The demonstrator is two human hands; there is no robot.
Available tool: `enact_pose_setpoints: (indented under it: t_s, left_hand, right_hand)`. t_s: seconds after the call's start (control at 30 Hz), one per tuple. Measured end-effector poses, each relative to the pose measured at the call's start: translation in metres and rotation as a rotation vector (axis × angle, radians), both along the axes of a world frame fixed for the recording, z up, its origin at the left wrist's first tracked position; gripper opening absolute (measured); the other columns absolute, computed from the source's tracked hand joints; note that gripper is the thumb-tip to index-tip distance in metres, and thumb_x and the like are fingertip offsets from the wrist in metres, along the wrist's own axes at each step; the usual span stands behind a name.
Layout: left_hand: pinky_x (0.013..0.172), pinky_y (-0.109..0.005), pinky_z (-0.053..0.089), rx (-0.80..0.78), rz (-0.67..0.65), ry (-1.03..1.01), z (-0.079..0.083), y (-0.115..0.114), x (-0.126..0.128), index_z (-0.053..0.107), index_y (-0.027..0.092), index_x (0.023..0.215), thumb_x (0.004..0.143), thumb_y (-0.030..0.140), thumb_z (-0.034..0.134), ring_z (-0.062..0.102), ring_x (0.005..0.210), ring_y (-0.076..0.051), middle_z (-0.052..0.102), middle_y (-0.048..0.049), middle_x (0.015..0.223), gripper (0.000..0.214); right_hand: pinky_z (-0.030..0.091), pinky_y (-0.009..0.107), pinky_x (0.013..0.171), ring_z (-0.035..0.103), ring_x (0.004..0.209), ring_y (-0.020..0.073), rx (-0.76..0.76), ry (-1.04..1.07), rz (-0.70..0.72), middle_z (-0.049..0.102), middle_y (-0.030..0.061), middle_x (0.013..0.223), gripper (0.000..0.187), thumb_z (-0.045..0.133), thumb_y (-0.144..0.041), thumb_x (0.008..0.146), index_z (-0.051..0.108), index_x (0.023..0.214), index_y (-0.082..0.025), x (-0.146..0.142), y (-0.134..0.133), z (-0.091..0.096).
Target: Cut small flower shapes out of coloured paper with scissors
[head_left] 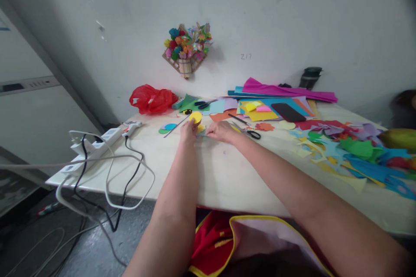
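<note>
Both my arms reach far out over a pale table point(224, 177). My left hand point(189, 130) is closed on a yellow paper circle point(196, 117), held up just above the tabletop. My right hand point(221, 130) lies knuckles up a little to the right, its fingers curled down on small paper bits by the left hand; what it grips is hidden. A thin stick point(177, 126) lies just left of my left hand, beside green, blue and pink paper circles point(167, 128).
Black-handled scissors point(251, 133) lie right of my right hand; a second pair point(203, 104) lies further back. Coloured paper sheets point(260, 110), a dark phone point(287, 112) and paper scraps point(351, 147) cover the right. A red bag point(152, 99), glue gun point(131, 127) and power strip point(97, 147) with cables sit left.
</note>
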State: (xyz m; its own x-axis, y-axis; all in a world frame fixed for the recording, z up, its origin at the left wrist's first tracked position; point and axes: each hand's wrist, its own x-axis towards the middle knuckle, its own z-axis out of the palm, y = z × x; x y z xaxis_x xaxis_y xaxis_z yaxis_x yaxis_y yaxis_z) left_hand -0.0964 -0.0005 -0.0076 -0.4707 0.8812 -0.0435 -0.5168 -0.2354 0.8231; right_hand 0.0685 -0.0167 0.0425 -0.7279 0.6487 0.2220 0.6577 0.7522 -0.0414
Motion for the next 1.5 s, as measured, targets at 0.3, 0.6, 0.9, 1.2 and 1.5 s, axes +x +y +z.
enact_pose_setpoints:
  t_s: [0.3,0.6,0.9,1.2,1.5]
  left_hand:
    - [0.080,-0.033,0.056,0.079,-0.166,0.260,0.005,-0.005,0.025,0.068,0.012,0.076,0.065,0.029,0.084,0.072,0.069,-0.019,0.072,-0.0071,0.075,0.026]
    - [0.075,-0.033,0.057,0.011,-0.552,0.299,0.002,-0.014,0.055,0.065,0.013,0.077,0.071,0.021,0.080,0.073,0.069,-0.021,0.072,-0.0086,0.074,0.018]
    - [0.082,-0.038,0.056,0.051,-0.623,0.234,0.007,-0.017,0.058,0.066,0.011,0.079,0.069,0.010,0.069,0.074,0.079,-0.025,0.074,-0.0115,0.081,0.010]
    - [0.078,-0.042,0.057,0.031,-0.609,0.214,0.011,-0.018,0.064,0.070,0.011,0.083,0.081,0.039,0.070,0.072,0.077,-0.027,0.073,-0.0131,0.077,0.028]
    - [0.067,-0.029,0.054,0.076,-0.600,0.304,0.002,-0.014,0.059,0.067,0.011,0.071,0.066,0.024,0.085,0.067,0.062,-0.017,0.070,-0.0084,0.071,0.023]
  right_hand:
    - [0.043,0.024,0.065,0.067,0.070,0.0168,0.140,0.652,-0.195,0.075,0.0025,0.074,0.024,0.055,-0.026,0.089,0.079,0.091,-0.021,0.061,0.008,-0.012]
    - [0.030,0.030,0.062,0.057,0.067,0.0176,0.460,0.244,-0.160,0.069,0.0078,0.069,0.036,0.042,-0.023,0.098,0.074,0.086,-0.017,0.075,-0.003,-0.028]
    - [0.029,0.032,0.064,0.056,0.072,0.0181,0.427,0.050,-0.104,0.069,0.0102,0.078,0.034,0.039,-0.014,0.099,0.072,0.092,-0.014,0.074,-0.006,-0.027]
    - [0.032,0.032,0.066,0.058,0.077,0.0200,0.363,-0.006,-0.118,0.071,0.0106,0.085,0.036,0.037,-0.011,0.098,0.073,0.097,-0.014,0.073,-0.009,-0.025]
    - [0.037,0.029,0.067,0.063,0.078,0.0206,0.306,0.275,-0.165,0.074,0.0096,0.085,0.029,0.047,-0.023,0.092,0.075,0.096,-0.017,0.071,-0.005,-0.037]
